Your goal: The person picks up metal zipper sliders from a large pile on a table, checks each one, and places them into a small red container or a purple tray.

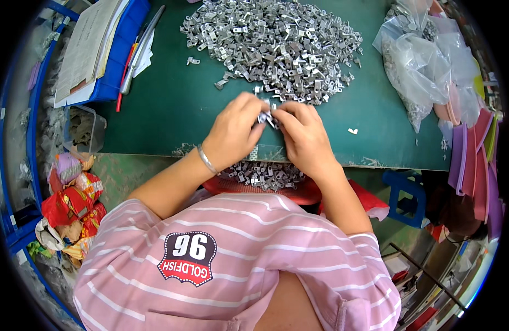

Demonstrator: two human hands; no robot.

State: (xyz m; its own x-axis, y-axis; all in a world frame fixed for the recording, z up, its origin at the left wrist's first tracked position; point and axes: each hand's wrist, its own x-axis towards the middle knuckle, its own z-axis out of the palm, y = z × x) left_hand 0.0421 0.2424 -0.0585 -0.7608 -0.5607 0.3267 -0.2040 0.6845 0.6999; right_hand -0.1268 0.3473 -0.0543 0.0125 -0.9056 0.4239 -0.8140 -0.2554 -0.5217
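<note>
A big heap of small silvery metal brackets (282, 47), bent and with holes, lies on the green tabletop (155, 110). Just in front of it, my left hand (235, 129) and my right hand (305, 135) meet near the table's front edge. Both are closed, thumbs against fingers, on a few metal brackets (270, 118) between them. The fingertips are slightly blurred, so how many pieces each one pinches is not clear. Below the edge, a red basket (218, 187) at my lap holds many more of these brackets.
A blue tray (113, 74) with papers, a red pen (123, 83) and a grey rod-like tool (138, 55) lie at left. Clear plastic bags (414, 69) of metal parts stand at right. A blue stool (404, 198) is under the table's right side; colourful packaging (72, 204) sits lower left.
</note>
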